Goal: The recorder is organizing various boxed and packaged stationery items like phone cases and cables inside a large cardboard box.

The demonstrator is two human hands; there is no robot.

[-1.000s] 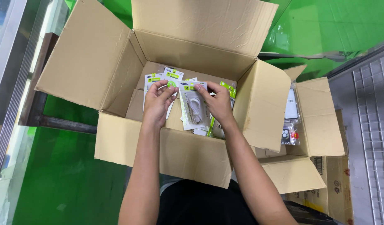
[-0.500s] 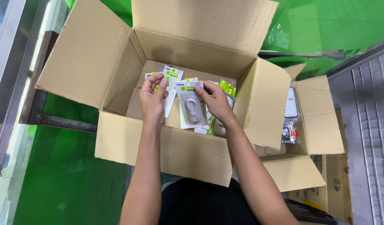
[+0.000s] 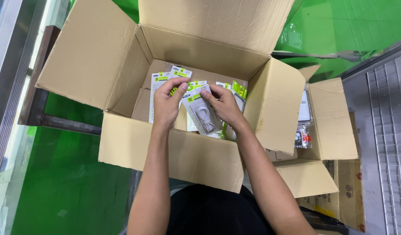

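Both my hands reach down into a large open cardboard box [image 3: 122, 148]. My left hand [image 3: 168, 102] grips the upper left of a stack of flat clear packets [image 3: 202, 114] with green and white header cards, each showing a coiled white cable. My right hand [image 3: 224, 104] holds the stack's right side, fingers curled over its top edge. More of the same packets [image 3: 159, 85] lie on the box floor behind and to the left.
A smaller open cardboard box [image 3: 335, 117] stands to the right with small bagged items [image 3: 304, 130] inside. The floor is green [image 3: 57, 187]. A metal rail [image 3: 18, 78] runs along the left, and a wire grid surface [image 3: 389, 130] at the right.
Both hands shifted slightly along the packet stack and tilted it; the front packet now leans more to the left. The boxes have not moved.
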